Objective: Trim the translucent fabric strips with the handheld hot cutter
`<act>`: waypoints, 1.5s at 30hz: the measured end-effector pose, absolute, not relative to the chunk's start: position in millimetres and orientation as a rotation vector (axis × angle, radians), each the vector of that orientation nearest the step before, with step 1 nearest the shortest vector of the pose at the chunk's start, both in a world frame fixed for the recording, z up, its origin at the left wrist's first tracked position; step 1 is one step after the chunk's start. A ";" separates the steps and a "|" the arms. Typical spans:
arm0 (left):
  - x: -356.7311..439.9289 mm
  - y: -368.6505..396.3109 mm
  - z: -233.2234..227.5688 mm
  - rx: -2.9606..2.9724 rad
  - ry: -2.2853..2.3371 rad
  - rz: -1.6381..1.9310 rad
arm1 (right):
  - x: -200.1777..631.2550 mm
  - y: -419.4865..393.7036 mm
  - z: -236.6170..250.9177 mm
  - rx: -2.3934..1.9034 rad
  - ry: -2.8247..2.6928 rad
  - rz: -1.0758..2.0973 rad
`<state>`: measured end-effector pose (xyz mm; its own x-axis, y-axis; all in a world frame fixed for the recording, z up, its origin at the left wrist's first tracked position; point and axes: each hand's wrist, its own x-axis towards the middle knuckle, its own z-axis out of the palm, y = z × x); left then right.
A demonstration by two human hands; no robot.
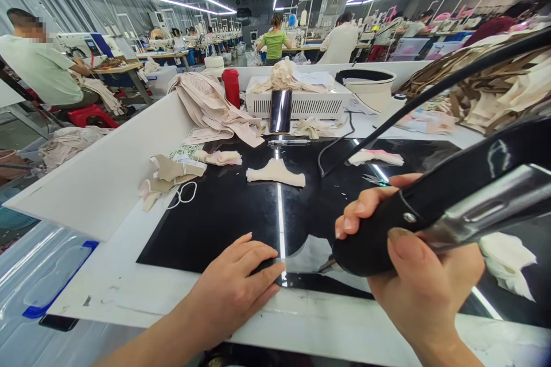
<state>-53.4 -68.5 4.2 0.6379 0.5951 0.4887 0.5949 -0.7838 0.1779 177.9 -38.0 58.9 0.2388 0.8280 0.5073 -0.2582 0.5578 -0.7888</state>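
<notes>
My right hand (pixel 413 275) grips the black handle of a large tool (pixel 451 195) with a chrome part, held close to the camera over the glossy black work surface (pixel 224 212). A black cable (pixel 430 92) runs up and right from it. My left hand (pixel 236 287) lies flat, fingers together, on the near edge of the black surface, holding nothing. Cream fabric pieces lie on the surface: one in the middle (pixel 275 173), one further left (pixel 218 157), one at right (pixel 374 156). Another cream piece (pixel 505 261) sits under the tool at right.
A white machine box (pixel 301 104) with a phone (pixel 280 110) leaning on it stands at the back, beside a red cup (pixel 231 87) and a beige fabric heap (pixel 210 106). Small scissors (pixel 374 179) and a pen (pixel 288 141) lie nearby. Other people sit at sewing stations behind.
</notes>
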 end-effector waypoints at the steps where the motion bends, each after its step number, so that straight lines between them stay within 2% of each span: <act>1: -53.6 -68.9 4.2 2.840 1.037 0.847 | 178.2 -38.5 58.9 -0.639 -1.083 0.814; 18: -51.2 -72.5 3.5 2.834 1.040 0.833 | 174.6 -34.8 72.7 -0.668 -1.007 0.812; 24: -46.0 -70.1 6.3 2.748 1.200 0.849 | 178.9 -35.8 77.1 -0.689 -0.984 0.789; 45: -36.5 -70.0 6.3 2.793 1.187 0.899 | 223.6 -55.9 70.1 -0.861 -0.965 0.624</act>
